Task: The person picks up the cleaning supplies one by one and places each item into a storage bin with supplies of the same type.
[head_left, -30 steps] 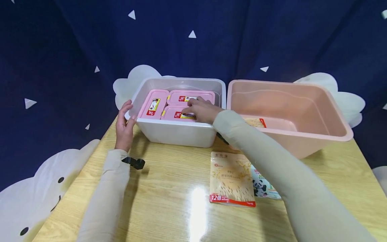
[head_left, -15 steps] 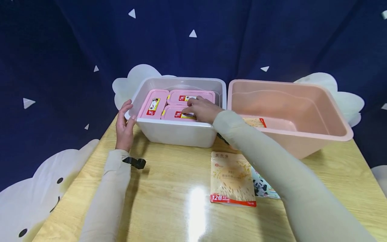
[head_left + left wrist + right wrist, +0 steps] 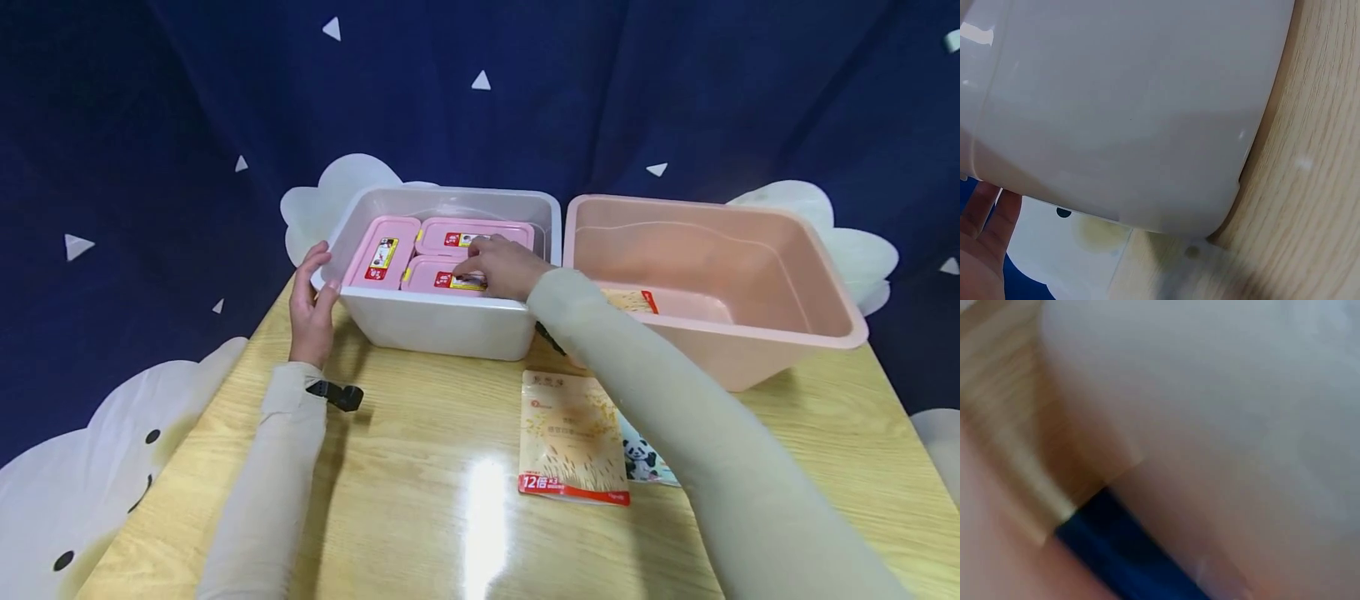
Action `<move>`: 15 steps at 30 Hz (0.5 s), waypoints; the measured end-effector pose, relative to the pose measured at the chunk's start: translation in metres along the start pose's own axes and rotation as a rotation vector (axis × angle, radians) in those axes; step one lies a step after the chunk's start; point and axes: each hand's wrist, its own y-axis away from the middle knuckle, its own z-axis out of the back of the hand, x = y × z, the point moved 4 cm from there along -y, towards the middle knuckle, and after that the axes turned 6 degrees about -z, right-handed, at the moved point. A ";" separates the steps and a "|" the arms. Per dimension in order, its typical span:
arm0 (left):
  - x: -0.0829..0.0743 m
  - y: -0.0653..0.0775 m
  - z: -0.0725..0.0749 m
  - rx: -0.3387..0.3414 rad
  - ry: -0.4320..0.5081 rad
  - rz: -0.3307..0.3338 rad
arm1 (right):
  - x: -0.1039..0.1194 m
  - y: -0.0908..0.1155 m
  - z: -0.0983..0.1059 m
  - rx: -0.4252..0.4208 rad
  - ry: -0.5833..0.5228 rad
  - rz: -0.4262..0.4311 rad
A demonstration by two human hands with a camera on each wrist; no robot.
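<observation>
A tan pouch [image 3: 573, 437] printed "12倍 x3" lies on the table [image 3: 405, 500], overlapping a panda-printed packet [image 3: 647, 462]. Left, a white bin [image 3: 442, 327] holds three pink lidded boxes [image 3: 367, 271]; their red-and-yellow labels [image 3: 382, 258] are too small to read. Right, a pink bin [image 3: 720, 229] holds a tan packet [image 3: 628, 301]. The left hand [image 3: 311, 308], fingers spread, touches the white bin's left end. The right hand [image 3: 506, 267] arches over the near box; whether it grips, I cannot tell. Hands and boxes match a second ago.
</observation>
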 end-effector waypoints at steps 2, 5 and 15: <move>0.000 -0.001 -0.002 0.011 0.005 0.010 | -0.002 0.004 0.006 -0.008 -0.084 -0.050; 0.002 -0.001 -0.003 0.013 -0.002 0.029 | -0.002 0.017 0.021 -0.085 -0.211 -0.085; 0.002 -0.003 0.003 -0.004 -0.020 0.024 | 0.005 0.133 0.049 -0.347 -0.417 0.010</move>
